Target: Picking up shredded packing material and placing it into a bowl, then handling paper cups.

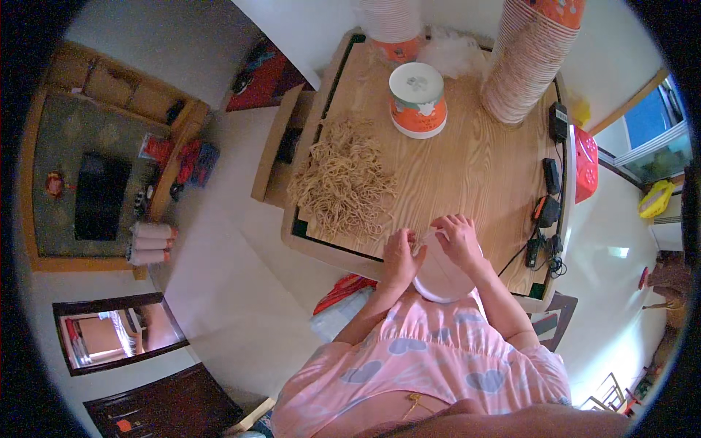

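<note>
At the table's near edge I hold a round white tub (442, 276), its pale inside or base partly hidden by my hands and wrists. My left hand (403, 257) is at its left far side, fingers bent and closed in toward the rim. Over the far rim, my right hand (458, 241) grips with curled fingers. Anything small between the fingertips is too unclear to make out. To the left of my hands lies a loose pile of tan cords (343, 179). An orange and white paper tub (418, 102) stands upside down farther back.
Tall stacks of tubs stand at the back right (529, 66) and back middle (391, 25), with a clear plastic bag (451, 55) between them. Black adapters and cables (546, 212) line the right edge of the wooden table (467, 160). An open cardboard box (277, 146) adjoins the left side.
</note>
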{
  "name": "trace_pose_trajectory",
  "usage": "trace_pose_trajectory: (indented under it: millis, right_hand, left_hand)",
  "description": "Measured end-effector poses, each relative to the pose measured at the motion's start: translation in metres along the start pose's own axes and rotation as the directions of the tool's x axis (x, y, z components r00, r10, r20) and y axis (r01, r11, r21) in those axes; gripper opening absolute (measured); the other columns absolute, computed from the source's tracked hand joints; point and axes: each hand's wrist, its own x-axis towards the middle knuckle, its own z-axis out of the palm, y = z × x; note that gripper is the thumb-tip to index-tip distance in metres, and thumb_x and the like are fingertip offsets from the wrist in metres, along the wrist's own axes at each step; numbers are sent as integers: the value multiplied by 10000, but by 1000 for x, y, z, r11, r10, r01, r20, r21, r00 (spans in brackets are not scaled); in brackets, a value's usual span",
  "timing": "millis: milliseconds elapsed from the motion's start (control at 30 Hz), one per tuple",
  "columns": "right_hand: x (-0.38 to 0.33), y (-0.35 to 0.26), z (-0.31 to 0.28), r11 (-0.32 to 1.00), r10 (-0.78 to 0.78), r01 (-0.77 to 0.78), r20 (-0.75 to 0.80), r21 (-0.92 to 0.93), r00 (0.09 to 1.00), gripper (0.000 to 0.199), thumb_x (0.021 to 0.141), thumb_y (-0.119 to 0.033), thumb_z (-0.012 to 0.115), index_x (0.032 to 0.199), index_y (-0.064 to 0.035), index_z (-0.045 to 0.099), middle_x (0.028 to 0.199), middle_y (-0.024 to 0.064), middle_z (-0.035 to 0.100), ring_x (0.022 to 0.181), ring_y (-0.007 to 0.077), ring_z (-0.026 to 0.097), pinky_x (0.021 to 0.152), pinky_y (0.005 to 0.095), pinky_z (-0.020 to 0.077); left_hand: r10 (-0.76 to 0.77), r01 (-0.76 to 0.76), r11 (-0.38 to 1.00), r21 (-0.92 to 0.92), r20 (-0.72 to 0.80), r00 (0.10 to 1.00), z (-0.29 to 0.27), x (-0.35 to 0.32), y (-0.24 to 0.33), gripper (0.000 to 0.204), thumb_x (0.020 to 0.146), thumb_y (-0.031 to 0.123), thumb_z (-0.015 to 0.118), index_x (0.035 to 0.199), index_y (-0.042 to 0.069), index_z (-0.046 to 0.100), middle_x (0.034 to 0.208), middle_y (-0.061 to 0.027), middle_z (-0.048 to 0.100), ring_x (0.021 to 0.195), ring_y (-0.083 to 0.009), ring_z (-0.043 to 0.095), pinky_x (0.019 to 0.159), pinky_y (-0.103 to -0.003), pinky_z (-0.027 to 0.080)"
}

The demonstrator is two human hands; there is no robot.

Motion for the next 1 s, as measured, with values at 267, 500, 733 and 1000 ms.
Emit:
trace_pose_trajectory:
  millis: [267,500,733,1000]
  right_hand:
    - [-3,13,2,999,-46,45,-49,-15,998,115,757,-130,590,869,-138,613,866,47,598,887,262,538,789,407,393]
    - [-4,1,-5,999,-8,8,1,48,1000,192,709,-150,651,895,-130,605,901,55,574,916,278,524,804,416,393]
    - [3,-6,-6,971,-233,232,17,59,972,283,684,-141,679,945,-110,575,990,73,554,959,296,504,821,430,394]
    - [14,-5,0,961,-262,260,5,98,965,97,722,-110,659,800,-78,610,865,66,595,887,278,543,806,396,420]
  left_hand:
    - [-122,114,945,-308,-7,993,0,9,-2,133,750,129,649,828,22,635,713,-109,614,662,-241,604,607,-330,472]
    - [-202,265,813,-519,174,964,0,19,-13,148,788,146,653,854,15,666,765,-81,661,689,-117,619,619,-257,484]
    - [-212,402,626,-668,350,912,5,25,-26,178,786,163,667,882,13,670,768,-26,656,690,-70,569,630,-233,472]
    - [-255,529,553,-643,474,843,-2,31,-21,212,805,220,656,910,35,652,832,0,635,761,-102,572,695,-239,459]
